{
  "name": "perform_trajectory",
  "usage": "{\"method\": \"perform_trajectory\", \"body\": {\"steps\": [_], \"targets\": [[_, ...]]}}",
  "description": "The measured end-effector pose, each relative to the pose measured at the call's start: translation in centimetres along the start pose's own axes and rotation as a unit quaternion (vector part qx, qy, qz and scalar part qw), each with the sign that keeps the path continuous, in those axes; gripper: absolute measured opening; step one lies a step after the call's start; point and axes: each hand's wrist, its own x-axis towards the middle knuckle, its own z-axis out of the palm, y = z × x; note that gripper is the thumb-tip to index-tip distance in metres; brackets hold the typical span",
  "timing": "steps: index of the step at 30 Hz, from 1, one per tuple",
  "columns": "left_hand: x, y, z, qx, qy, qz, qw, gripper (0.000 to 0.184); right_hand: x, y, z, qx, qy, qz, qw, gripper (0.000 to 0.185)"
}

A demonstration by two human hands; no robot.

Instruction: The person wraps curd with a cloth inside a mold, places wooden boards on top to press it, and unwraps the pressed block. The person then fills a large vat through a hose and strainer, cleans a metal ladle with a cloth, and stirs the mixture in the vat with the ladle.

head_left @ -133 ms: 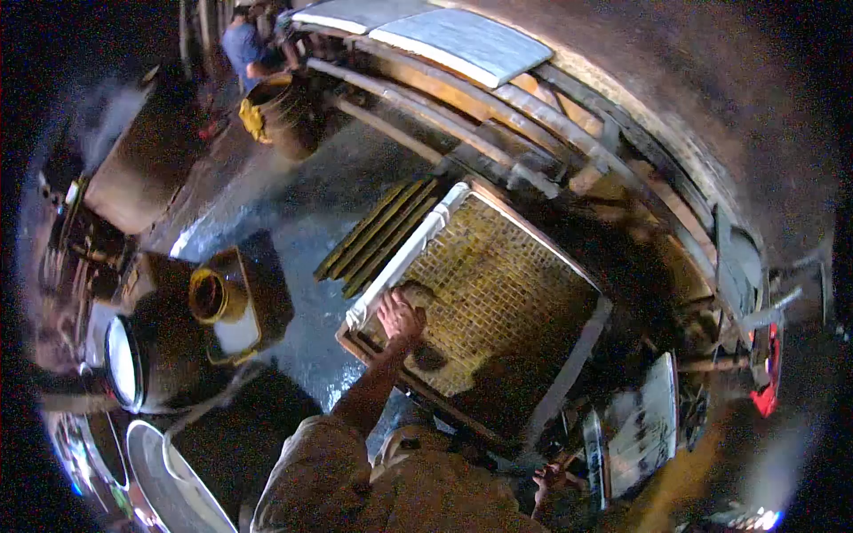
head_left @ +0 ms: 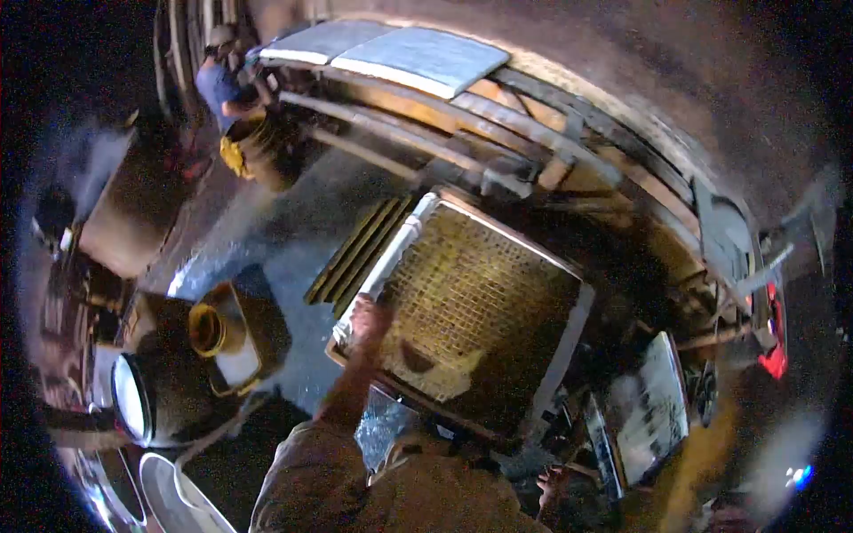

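Observation:
A square tray with a yellow-brown woven grid surface (head_left: 462, 284) lies tilted in front of me, a dark patch near its lower left. My left hand (head_left: 369, 318) is at the white-wrapped left edge (head_left: 400, 244); its fingers are smeared by motion, so their grip is unclear. Low at the right, my right hand (head_left: 550, 482) has its fingers apart, with nothing visible in it. Nearest to it stands a framed whitish panel with dark marks (head_left: 653, 413).
Dark slats (head_left: 360, 249) lie left of the tray. Farther left are a yellow container (head_left: 208, 330), a drum (head_left: 158, 400) and a basin (head_left: 164, 497). A long rack (head_left: 391, 133) holds pale panels (head_left: 422, 58). A person (head_left: 220, 84) stands beside a bucket (head_left: 267, 151).
My left hand has shifted from the tray's lower-left surface to its white-wrapped edge. The view has moved a little, so the tray and rack appear farther left.

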Motion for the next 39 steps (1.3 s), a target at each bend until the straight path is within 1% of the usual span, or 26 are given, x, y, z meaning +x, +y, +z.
{"method": "perform_trajectory", "body": {"steps": [1, 2, 3, 6, 8, 10, 11, 12, 14, 17, 18, 19, 20, 22, 24, 25, 26, 27, 28, 29, 31, 33, 35, 36, 37, 39], "targets": [[-1.9, 0.6, -3.2, -0.091, -0.135, 0.007, 0.987, 0.035, -3.0, -2.3, 1.9, -0.174, 0.164, -0.009, 0.971, 0.058], [-3.3, 0.4, -1.8, -0.077, -0.194, 0.091, 0.974, 0.032, -5.2, -4.2, 3.1, -0.264, 0.265, 0.030, 0.927, 0.057], [-4.5, 0.7, -2.3, -0.035, -0.203, 0.167, 0.964, 0.029, -6.2, -5.1, 3.5, -0.273, 0.294, 0.046, 0.915, 0.056], [-9.5, 8.0, -5.4, 0.114, -0.161, 0.373, 0.906, 0.020, -6.2, -6.1, 3.2, -0.255, 0.301, 0.053, 0.917, 0.053], [-13.5, 13.0, -4.4, 0.055, -0.112, 0.505, 0.854, 0.018, -4.6, -6.6, 3.5, -0.226, 0.259, 0.035, 0.938, 0.051], [-17.3, 21.3, -2.1, 0.091, -0.122, 0.576, 0.803, 0.033, -1.9, -7.9, 5.2, -0.183, 0.199, 0.015, 0.963, 0.050], [-22.3, 26.0, -6.4, 0.057, -0.138, 0.575, 0.804, 0.024, -1.0, -8.8, 6.6, -0.155, 0.164, 0.004, 0.974, 0.049], [-26.3, 30.6, -11.7, 0.029, -0.213, 0.509, 0.834, 0.029, -0.7, -9.8, 8.2, -0.120, 0.129, -0.005, 0.984, 0.048], [-29.9, 35.3, -13.7, -0.147, -0.115, 0.597, 0.780, 0.041, -0.3, -12.3, 12.5, -0.025, 0.053, -0.007, 0.998, 0.046], [-35.2, 40.9, -26.9, -0.360, -0.293, 0.507, 0.726, 0.027, -2.0, -15.8, 17.8, 0.093, -0.014, -0.002, 0.996, 0.043], [-37.8, 41.2, -33.1, -0.357, -0.276, 0.501, 0.739, 0.030, -2.8, -16.8, 19.0, 0.120, -0.011, -0.012, 0.993, 0.042], [-38.0, 42.9, -34.3, -0.397, -0.275, 0.559, 0.674, 0.028, -3.8, -17.8, 19.6, 0.146, -0.006, -0.023, 0.989, 0.042], [-39.4, 43.3, -37.1, -0.420, -0.275, 0.557, 0.661, 0.024, -4.5, -18.6, 19.8, 0.172, 0.005, -0.038, 0.984, 0.041], [-40.7, 43.5, -42.2, -0.346, -0.225, 0.627, 0.661, 0.018, -6.4, -20.9, 18.5, 0.214, 0.079, -0.103, 0.968, 0.039], [-42.3, 42.9, -44.1, -0.402, -0.294, 0.624, 0.602, 0.018, -8.8, -23.6, 13.9, 0.244, 0.148, -0.202, 0.937, 0.037], [-42.4, 42.6, -44.3, -0.384, -0.243, 0.669, 0.588, 0.017, -10.0, -24.6, 7.3, 0.240, 0.091, -0.312, 0.915, 0.037], [-43.0, 41.9, -43.7, -0.370, -0.239, 0.665, 0.603, 0.017, -11.5, -25.4, 3.0, 0.227, 0.032, -0.419, 0.878, 0.038], [-43.5, 41.4, -42.9, -0.355, -0.229, 0.663, 0.617, 0.017, -15.6, -28.2, 4.7, 0.162, 0.172, -0.427, 0.873, 0.038], [-43.6, 41.5, -40.5, -0.369, -0.188, 0.691, 0.593, 0.019, -21.0, -31.8, 6.3, 0.098, 0.309, -0.421, 0.847, 0.038], [-43.3, 41.8, -37.4, -0.382, -0.146, 0.712, 0.570, 0.020, -24.5, -35.0, 10.1, 0.193, 0.311, -0.445, 0.818, 0.042], [-43.6, 41.9, -33.5, -0.313, -0.167, 0.681, 0.640, 0.027, -28.1, -36.9, 7.8, 0.076, 0.383, -0.403, 0.828, 0.057], [-41.9, 43.8, -23.7, -0.371, -0.084, 0.719, 0.582, 0.034, -28.9, -37.7, 7.6, 0.007, 0.343, -0.472, 0.812, 0.053], [-41.2, 44.3, -13.4, -0.361, -0.112, 0.673, 0.636, 0.036, -27.4, -36.5, 3.9, -0.061, 0.323, -0.449, 0.831, 0.052], [-41.0, 43.0, -8.8, -0.342, -0.111, 0.664, 0.655, 0.035, -25.1, -32.8, -6.5, -0.036, 0.232, -0.335, 0.912, 0.045], [-40.7, 41.7, -4.3, -0.322, -0.111, 0.655, 0.674, 0.034, -21.9, -28.1, -16.4, -0.254, 0.237, -0.330, 0.878, 0.046], [-38.9, 36.4, 3.8, -0.309, -0.237, 0.573, 0.721, 0.034, -21.3, -22.3, -13.5, -0.346, 0.335, -0.182, 0.857, 0.044]]}}
